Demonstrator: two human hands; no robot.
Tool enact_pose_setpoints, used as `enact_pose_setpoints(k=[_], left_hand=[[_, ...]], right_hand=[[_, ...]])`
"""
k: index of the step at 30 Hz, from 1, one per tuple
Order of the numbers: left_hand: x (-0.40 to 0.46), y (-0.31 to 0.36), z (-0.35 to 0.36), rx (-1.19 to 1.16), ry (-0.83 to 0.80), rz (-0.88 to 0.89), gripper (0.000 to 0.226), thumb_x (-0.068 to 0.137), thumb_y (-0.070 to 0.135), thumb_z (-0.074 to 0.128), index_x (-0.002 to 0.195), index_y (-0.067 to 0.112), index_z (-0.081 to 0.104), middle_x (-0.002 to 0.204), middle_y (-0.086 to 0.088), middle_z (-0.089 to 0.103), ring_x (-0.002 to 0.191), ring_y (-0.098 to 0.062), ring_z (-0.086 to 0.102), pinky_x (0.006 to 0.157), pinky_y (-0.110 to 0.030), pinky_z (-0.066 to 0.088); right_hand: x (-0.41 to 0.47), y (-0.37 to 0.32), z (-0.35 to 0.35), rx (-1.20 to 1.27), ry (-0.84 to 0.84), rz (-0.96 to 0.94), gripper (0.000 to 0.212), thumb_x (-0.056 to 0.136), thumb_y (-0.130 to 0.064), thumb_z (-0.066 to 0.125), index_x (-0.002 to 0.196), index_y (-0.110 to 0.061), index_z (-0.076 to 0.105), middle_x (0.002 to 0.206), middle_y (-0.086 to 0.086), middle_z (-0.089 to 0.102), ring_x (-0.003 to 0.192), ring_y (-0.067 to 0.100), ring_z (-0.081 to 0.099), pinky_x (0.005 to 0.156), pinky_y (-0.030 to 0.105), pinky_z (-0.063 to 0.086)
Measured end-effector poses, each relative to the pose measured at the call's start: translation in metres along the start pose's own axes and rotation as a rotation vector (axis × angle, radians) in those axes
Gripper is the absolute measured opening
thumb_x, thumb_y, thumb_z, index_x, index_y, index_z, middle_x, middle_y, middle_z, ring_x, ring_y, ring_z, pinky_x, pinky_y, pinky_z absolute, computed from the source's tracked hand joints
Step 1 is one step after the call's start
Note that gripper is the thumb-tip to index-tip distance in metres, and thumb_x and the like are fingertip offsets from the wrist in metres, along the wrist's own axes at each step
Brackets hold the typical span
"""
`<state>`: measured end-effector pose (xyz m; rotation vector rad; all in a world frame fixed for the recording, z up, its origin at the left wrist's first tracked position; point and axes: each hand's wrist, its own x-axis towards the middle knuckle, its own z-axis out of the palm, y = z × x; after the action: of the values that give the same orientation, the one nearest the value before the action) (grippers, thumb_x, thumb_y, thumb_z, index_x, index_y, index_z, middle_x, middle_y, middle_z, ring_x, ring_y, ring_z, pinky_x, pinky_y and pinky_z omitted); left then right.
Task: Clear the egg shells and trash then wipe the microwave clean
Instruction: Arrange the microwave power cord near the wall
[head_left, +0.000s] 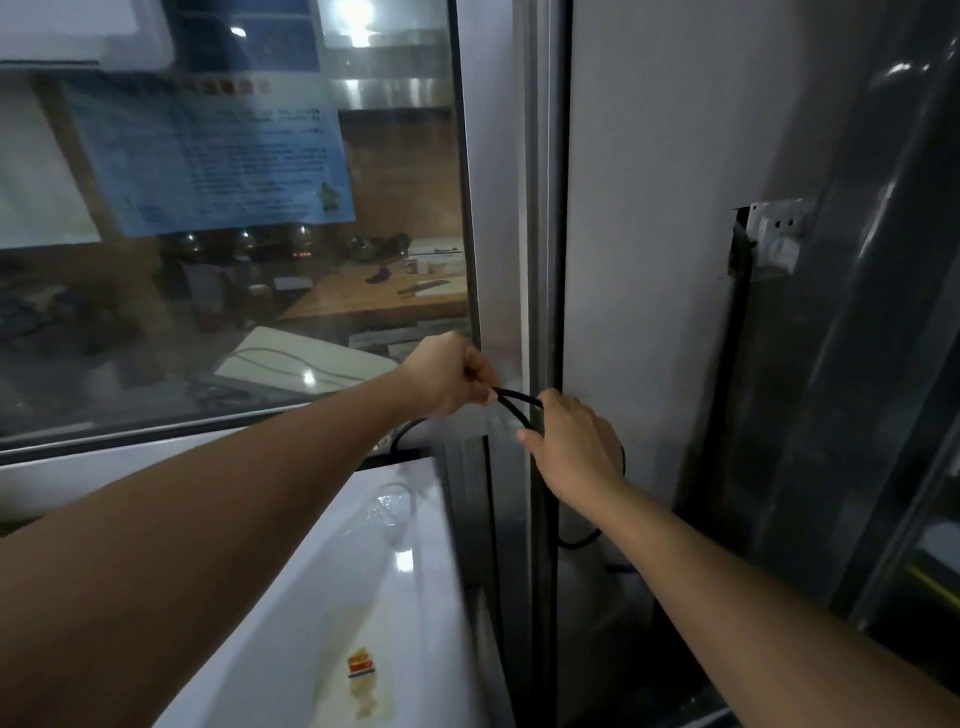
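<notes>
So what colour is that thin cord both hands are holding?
Black thin cord, clearest in the head view.

Blue paper notice (208, 156) on the glass: words too blurry to read.
Thin black cord (514, 405): far end hidden behind the right hand (571, 447).
White microwave top (322, 597): cut off by the bottom edge.

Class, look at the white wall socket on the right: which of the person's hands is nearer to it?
Right. The right hand is below and left of the wall socket, gripping the black cable. The left hand holds the same cable farther left, by the window.
</notes>
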<state>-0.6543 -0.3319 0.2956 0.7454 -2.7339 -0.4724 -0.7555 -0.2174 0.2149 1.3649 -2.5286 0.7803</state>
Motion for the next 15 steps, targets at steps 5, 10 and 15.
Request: enact_pose_setpoints(k=[5,10,15], left_hand=[[-0.007,-0.004,0.002,0.034,0.079,0.038,0.027,0.084,0.012,0.067,0.111,0.013,0.066,0.113,-0.001,0.065,0.103,-0.013,0.06,0.084,-0.017,0.043],[-0.019,-0.016,-0.006,0.109,0.142,-0.021,0.018,0.083,0.012,0.066,0.099,0.007,0.061,0.101,-0.008,0.064,0.096,-0.024,0.06,0.087,-0.035,0.05],[-0.033,-0.034,-0.012,0.169,0.027,-0.088,0.017,0.086,0.02,0.065,0.094,0.006,0.064,0.1,-0.01,0.066,0.094,-0.026,0.06,0.083,-0.03,0.047]], right_hand=[[0.002,0.002,0.001,0.178,-0.054,0.056,0.02,0.097,-0.023,0.046,0.105,-0.01,0.059,0.094,0.008,0.062,0.081,0.023,0.061,0.07,0.039,0.054],[0.002,0.013,-0.004,0.314,-0.041,0.09,0.017,0.094,-0.019,0.053,0.093,-0.008,0.066,0.084,0.008,0.064,0.076,0.023,0.061,0.07,0.038,0.053],[0.006,0.014,-0.004,0.383,-0.015,0.111,0.016,0.091,-0.015,0.057,0.082,-0.004,0.066,0.079,0.014,0.066,0.075,0.03,0.063,0.073,0.042,0.053]])
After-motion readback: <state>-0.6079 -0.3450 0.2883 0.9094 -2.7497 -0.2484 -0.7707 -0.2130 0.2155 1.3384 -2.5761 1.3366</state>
